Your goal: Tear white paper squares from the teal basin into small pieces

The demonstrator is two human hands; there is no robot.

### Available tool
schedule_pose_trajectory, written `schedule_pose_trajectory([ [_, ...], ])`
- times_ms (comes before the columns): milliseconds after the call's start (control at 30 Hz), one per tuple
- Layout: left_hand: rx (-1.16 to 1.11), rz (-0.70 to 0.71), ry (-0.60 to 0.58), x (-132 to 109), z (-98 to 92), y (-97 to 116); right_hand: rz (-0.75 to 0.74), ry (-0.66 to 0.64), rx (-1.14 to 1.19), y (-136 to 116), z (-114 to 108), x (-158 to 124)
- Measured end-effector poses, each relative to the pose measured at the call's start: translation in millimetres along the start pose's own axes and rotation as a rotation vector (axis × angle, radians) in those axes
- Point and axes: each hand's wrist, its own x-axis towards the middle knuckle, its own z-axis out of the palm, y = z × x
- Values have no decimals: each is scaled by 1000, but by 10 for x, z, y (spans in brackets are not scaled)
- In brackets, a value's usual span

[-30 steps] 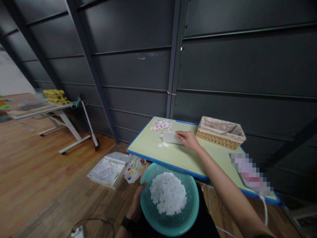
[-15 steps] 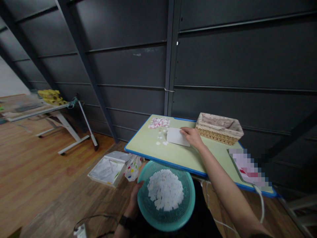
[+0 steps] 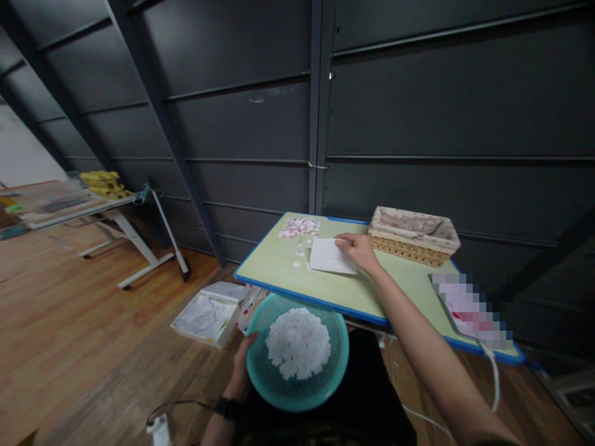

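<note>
My left hand [image 3: 244,354] grips the left rim of a teal plastic colander [image 3: 297,396], which sits over my lap below the table edge. A heap of small white paper pieces [image 3: 299,342] fills its middle. Over the pale green table [image 3: 274,267], my right hand [image 3: 357,251] pinches the right edge of a white card [image 3: 328,255]. The card lies low against the tabletop, slightly tilted. Several loose white pieces [image 3: 300,254] are scattered to its left. Beyond them lies a pile of white and pink pieces [image 3: 300,227].
A cloth-lined wicker basket [image 3: 411,248] stands at the table's back right. Near the right corner rests a device with a blurred screen [image 3: 469,310] and a white cable. An open white box [image 3: 207,317] is on the floor, left of the colander. A power strip [image 3: 159,429] lies at lower left.
The colander and my left hand have shifted left and slightly up. The white card has moved a little left, covering some of the loose pieces. My view has turned slightly.
</note>
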Motion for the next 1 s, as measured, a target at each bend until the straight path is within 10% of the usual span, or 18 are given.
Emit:
schedule_pose_trajectory([
  [367,-24,113,5,56,-28,83,-53,9,77,24,51,28],
  [1000,181,-118,-98,81,-75,23,25,39,70,106,6,63],
])
